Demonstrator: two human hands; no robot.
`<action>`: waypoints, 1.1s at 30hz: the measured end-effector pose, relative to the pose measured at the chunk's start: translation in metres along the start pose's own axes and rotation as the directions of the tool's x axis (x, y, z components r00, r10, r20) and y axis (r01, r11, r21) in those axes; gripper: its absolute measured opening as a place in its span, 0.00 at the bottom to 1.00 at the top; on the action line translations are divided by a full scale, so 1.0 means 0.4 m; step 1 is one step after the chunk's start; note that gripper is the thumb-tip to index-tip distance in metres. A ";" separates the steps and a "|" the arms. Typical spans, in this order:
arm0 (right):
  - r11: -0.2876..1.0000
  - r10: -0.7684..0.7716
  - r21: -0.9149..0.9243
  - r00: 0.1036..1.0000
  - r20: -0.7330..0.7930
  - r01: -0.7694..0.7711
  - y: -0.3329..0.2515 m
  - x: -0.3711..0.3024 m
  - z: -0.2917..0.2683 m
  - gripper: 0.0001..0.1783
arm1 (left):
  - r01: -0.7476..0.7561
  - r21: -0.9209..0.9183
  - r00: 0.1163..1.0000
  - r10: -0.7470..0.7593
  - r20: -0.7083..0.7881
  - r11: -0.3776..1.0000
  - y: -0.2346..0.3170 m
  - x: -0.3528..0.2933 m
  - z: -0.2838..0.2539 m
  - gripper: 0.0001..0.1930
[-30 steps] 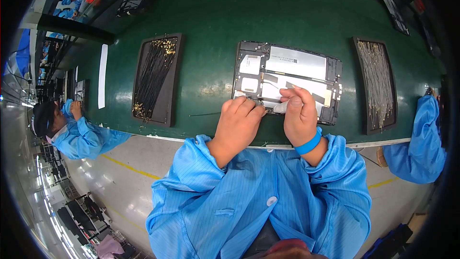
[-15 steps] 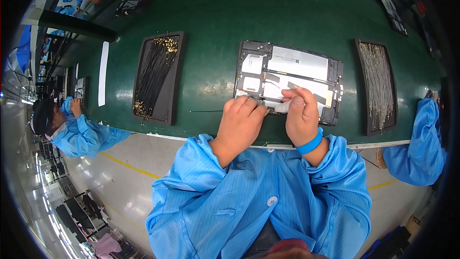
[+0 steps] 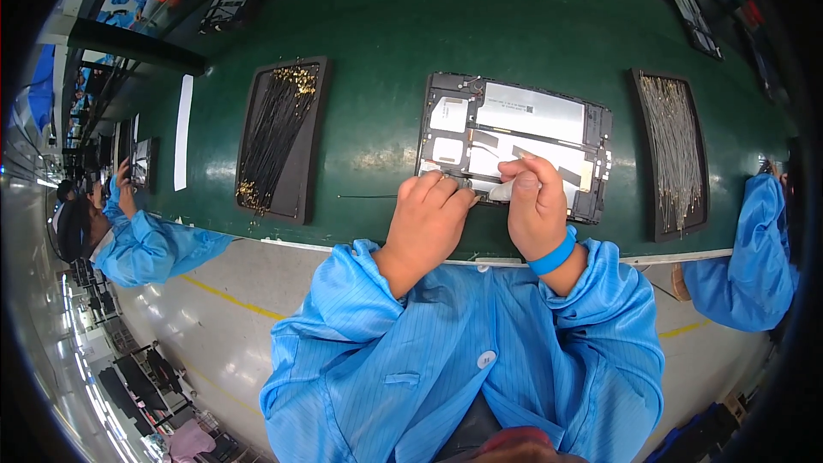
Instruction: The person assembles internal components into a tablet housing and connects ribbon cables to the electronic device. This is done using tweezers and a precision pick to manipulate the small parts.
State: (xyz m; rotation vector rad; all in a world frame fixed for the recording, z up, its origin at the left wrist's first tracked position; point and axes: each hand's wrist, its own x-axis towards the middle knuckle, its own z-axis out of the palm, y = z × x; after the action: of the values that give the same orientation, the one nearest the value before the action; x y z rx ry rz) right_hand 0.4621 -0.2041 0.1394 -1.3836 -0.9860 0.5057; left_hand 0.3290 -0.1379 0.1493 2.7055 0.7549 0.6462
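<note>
An opened tablet [image 3: 544, 113] with silver battery panels and a black frame lies on the green table in front of me. My left hand [image 3: 430, 210] rests on its near left corner, fingers curled down at the edge. A thin black cable [image 3: 369, 196] runs out from under those fingers to the left, over the tabletop. My right hand [image 3: 538, 201], with a blue band on the wrist, is closed beside it over the near edge. Something white shows at its fingertips, perhaps a finger cover. What its fingers pinch is hidden.
To the left stands a dark tray [image 3: 315, 133] of black cables with gold ends; to the right, another tray [image 3: 639, 154] holds grey cables. A white strip [image 3: 183, 133] lies farther left. Co-workers in blue sit at both sides, one sleeve [image 3: 759, 240] close on the right.
My hands stay at the tablet's near edge with barely any movement. The co-worker on the left has shifted, a hand now raised beside their device.
</note>
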 end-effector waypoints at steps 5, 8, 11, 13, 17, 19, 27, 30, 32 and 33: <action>0.973 0.048 -0.232 0.977 0.206 0.002 -0.050 0.019 0.016 0.10 | 0.000 -0.037 0.999 0.002 0.053 0.999 -0.010 -0.002 -0.035 0.06; 0.898 -0.049 -0.397 0.939 0.339 0.190 -0.069 0.022 0.021 0.08 | -0.052 -0.067 0.997 0.047 -0.065 0.996 -0.009 -0.006 -0.026 0.06; 0.910 -0.070 -0.361 0.936 0.346 0.202 -0.034 0.001 0.018 0.09 | -0.032 -0.011 0.996 0.031 -0.088 0.999 0.004 -0.032 -0.010 0.06; 0.902 -0.127 -0.357 0.939 0.320 0.243 -0.019 0.002 0.008 0.10 | -0.031 -0.019 0.992 0.029 -0.119 0.999 0.014 -0.035 -0.011 0.06; 0.971 0.025 -0.235 0.967 0.255 0.037 -0.027 0.010 0.024 0.14 | 0.002 -0.015 0.991 -0.004 -0.131 1.000 0.009 -0.053 -0.021 0.07; 0.977 0.128 -0.189 0.979 0.161 -0.096 -0.031 0.014 0.024 0.18 | 0.090 -0.073 0.984 -0.100 -0.146 0.993 0.029 -0.071 -0.040 0.07; 0.971 0.213 -0.142 0.963 0.164 -0.191 0.006 0.020 -0.001 0.19 | 0.655 -0.644 0.362 -0.584 0.726 -0.395 0.001 -0.073 -0.034 0.24; 0.976 0.205 -0.108 0.964 0.167 -0.189 0.012 0.013 -0.007 0.19 | 0.502 -0.683 0.250 -0.667 0.701 -0.530 0.009 -0.053 -0.021 0.23; 0.978 0.203 -0.083 0.966 0.160 -0.192 0.025 0.007 -0.014 0.18 | 0.504 -0.702 0.221 -0.711 0.668 -0.503 0.014 -0.045 -0.019 0.23; 0.976 0.212 -0.082 0.964 0.158 -0.201 0.025 0.002 -0.016 0.18 | 0.527 -0.713 0.220 -0.735 0.641 -0.463 0.019 -0.042 -0.017 0.21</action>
State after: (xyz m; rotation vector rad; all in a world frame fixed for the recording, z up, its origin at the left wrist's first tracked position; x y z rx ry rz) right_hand 0.4700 -0.2053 0.1308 -1.5316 -1.0035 0.7607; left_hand 0.3159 -0.1525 0.1521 0.4812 1.2940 0.5927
